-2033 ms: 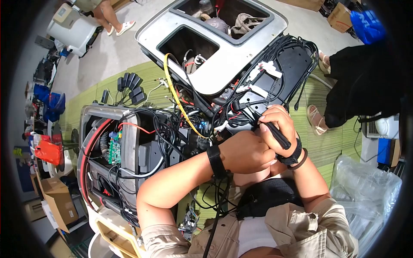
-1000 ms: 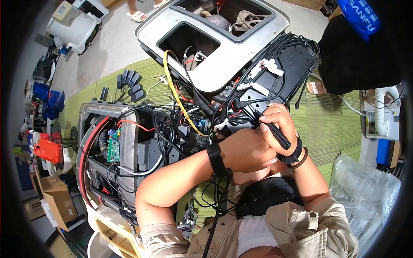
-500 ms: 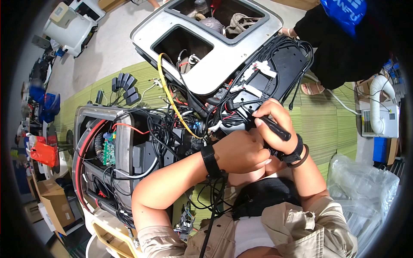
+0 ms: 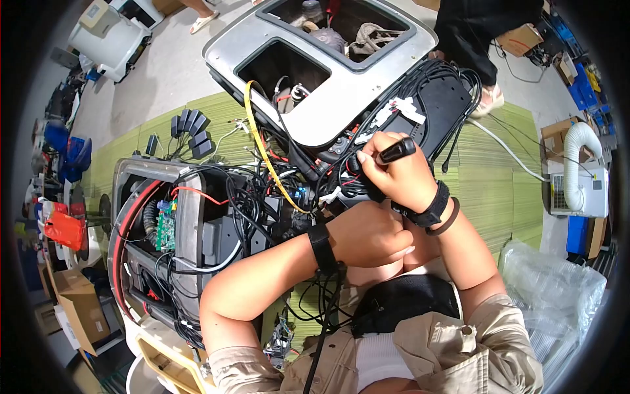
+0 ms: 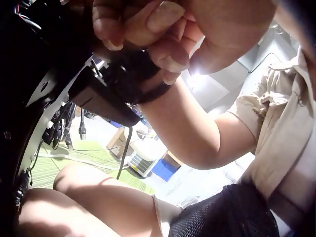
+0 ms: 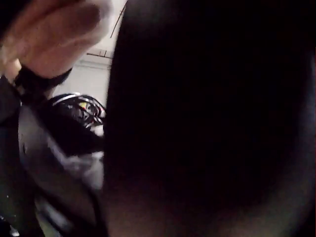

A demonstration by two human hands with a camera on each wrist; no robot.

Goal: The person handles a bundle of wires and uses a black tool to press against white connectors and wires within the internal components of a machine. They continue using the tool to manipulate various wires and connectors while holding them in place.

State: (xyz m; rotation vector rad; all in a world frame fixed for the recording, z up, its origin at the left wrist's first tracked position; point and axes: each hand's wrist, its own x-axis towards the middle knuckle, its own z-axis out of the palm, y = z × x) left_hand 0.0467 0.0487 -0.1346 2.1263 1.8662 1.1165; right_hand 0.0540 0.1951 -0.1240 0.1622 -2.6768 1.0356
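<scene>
My right hand (image 4: 408, 176) grips the black handle of what looks like a screwdriver (image 4: 398, 151), its end pointing up and to the right. The tool's tip is hidden behind the fingers. Below and to the left, my left hand (image 4: 367, 233) has curled fingers close to the right wrist; I cannot tell what they hold. Its bent fingertips (image 5: 165, 17) show in the left wrist view, beside a dark part. Both hands are at the near edge of a black perforated panel (image 4: 438, 113), with black cables (image 4: 348, 172) next to them. The right wrist view is mostly dark.
A white shell (image 4: 357, 92) with two openings stands ahead. Left is an opened grey housing (image 4: 190, 190) with a green circuit board (image 4: 166, 226). A yellow strip (image 4: 253, 125) arches between them. A person in black trousers (image 4: 482, 33) stands ahead right; bubble wrap (image 4: 554, 295) lies right.
My right hand has moved forward with the screwdriver, whose handle has swung from pointing down right to up right. The left hand stays about where it was. The person in black has walked further ahead.
</scene>
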